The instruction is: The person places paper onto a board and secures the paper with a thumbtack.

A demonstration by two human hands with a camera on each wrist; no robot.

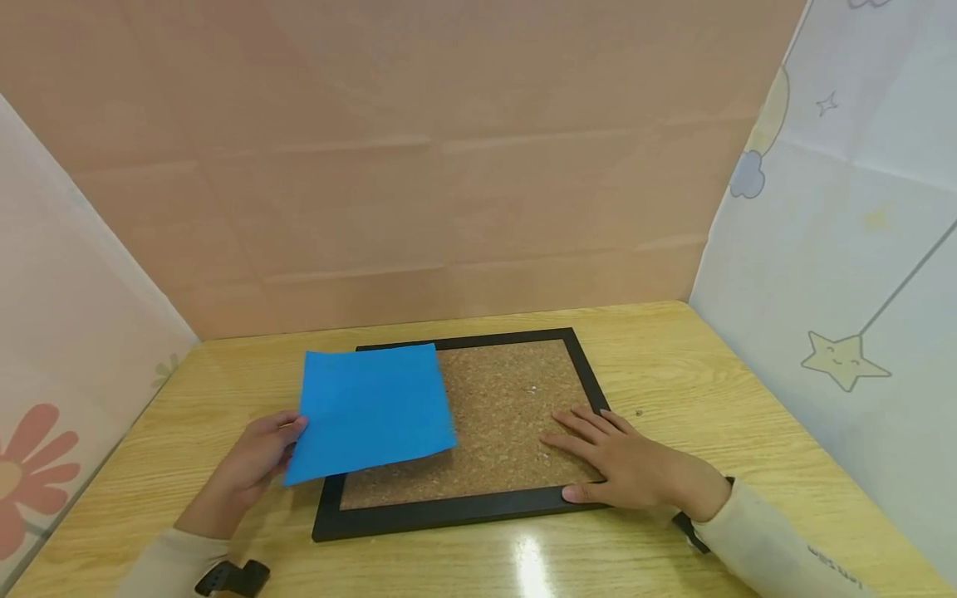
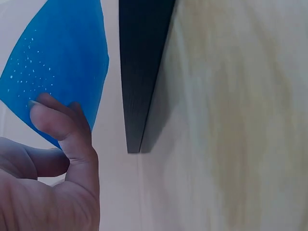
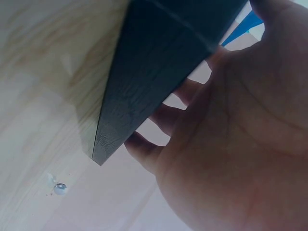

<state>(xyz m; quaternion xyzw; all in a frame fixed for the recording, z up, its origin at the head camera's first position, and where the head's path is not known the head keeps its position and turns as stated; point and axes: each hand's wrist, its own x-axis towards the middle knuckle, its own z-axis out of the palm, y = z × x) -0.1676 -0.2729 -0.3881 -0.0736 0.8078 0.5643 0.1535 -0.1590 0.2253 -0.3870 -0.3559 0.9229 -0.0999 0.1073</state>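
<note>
My left hand (image 1: 263, 453) pinches the left edge of a blue paper sheet (image 1: 374, 407) between thumb and fingers. The sheet is held over the left part of a black-framed cork board (image 1: 497, 423), covering that part of it. White specks dot the side of the sheet (image 2: 36, 62) facing the left wrist camera. With fingers spread and straight, my right hand (image 1: 628, 461) rests on the right side of the board, across the black frame (image 3: 139, 82). Two tiny pale things (image 1: 533, 389) lie on the cork near those fingers; their kind is too small to tell.
The board lies flat on a wood-grain table (image 1: 658, 357). A small shiny object (image 3: 60, 188) sits on the table just right of the frame. A peach-coloured backdrop (image 1: 449, 183) stands behind, with printed white panels (image 1: 845, 274) on both sides.
</note>
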